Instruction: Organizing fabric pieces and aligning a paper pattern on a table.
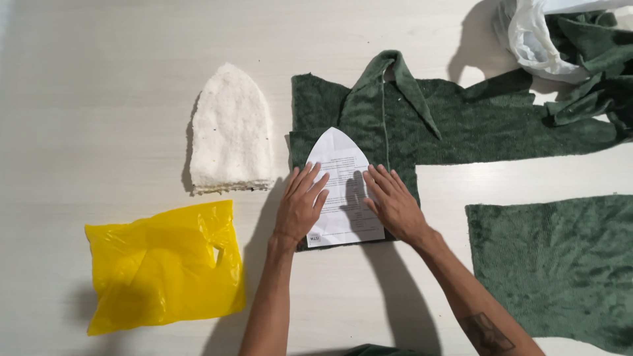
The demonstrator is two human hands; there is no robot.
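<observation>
I had one paper pattern [341, 191], arch-topped, lying on green fabric [422, 122] at table [99, 79] centre. L hand [300, 206] & R hand [394, 204] pressed it flat, fingers spread, gripping nothing. Step, I'd say: positioning the template; next needs it held steady. Also: 1 white pile [232, 132], 1 yellow bag [161, 267], 2nd green piece [560, 264].

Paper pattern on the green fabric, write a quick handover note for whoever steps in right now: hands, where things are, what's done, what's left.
Left hand: flat, open, pressing the left side of the white paper pattern.
Right hand: flat, open, on its right side.
Pattern lies on the green terry fabric, pointed end away from the person.
Stack of white pointed pieces sits to the left, yellow plastic bag nearer.
A second green piece lies to the right.
Done: pattern placed and held flat.
Left: fabric under it looks uncut.
</observation>
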